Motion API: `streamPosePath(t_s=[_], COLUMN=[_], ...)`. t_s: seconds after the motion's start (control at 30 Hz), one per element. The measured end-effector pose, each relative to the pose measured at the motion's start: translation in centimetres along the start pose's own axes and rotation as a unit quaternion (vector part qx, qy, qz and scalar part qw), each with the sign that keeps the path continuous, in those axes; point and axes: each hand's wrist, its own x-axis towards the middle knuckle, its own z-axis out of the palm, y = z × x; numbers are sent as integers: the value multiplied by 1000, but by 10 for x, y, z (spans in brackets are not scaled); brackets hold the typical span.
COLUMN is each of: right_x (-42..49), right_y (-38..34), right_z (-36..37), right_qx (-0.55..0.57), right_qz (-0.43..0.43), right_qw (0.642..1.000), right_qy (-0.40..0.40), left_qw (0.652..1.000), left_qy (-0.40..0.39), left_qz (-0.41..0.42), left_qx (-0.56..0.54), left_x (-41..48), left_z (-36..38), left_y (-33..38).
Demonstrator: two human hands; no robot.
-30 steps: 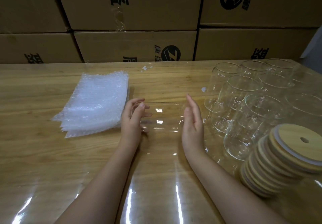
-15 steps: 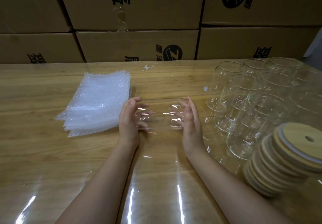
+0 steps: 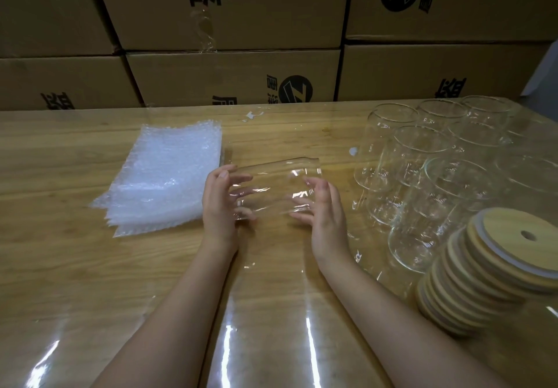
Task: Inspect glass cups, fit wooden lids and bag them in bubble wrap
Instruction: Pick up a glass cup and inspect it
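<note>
A clear glass cup (image 3: 273, 187) lies on its side between my hands, just above the table's middle. My left hand (image 3: 222, 203) holds one end of it with fingers curled round the glass. My right hand (image 3: 324, 209) holds the other end, fingertips wrapped onto it. A stack of bubble wrap bags (image 3: 164, 178) lies left of my left hand. Several more glass cups (image 3: 422, 158) stand at the right. A leaning stack of round wooden lids (image 3: 489, 270), each with a small hole, sits at the near right.
The wooden table (image 3: 75, 267) is covered by a glossy clear sheet. Stacked cardboard boxes (image 3: 229, 76) form a wall along the table's far edge. The lid stack and standing cups crowd the right side.
Both hands have turned the glass cup between them, and their fingers now curl further round its ends. The view has shifted slightly.
</note>
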Motion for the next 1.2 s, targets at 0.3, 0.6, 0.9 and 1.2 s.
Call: streamPosePath(t_s=[0.3, 0.6, 0.9, 1.2], right_x=[3, 2, -2, 1], right_y=[4, 0, -6, -3], right_z=[-6, -8, -6, -6], right_qx=[-28, -14, -9, -6], right_qz=[-25, -105, -120, -56], right_qw=[998, 993, 992, 998], right_qy=[51, 53, 39, -6], left_qw=[1000, 998, 995, 999], left_qy=[21, -18, -53, -13], left_qz=[-10, -17, -50, -49], left_qx=[22, 65, 75, -18], left_x=[3, 1, 1, 5], left_z=[-1, 3, 3, -1], left_y=[-5, -1, -2, -4])
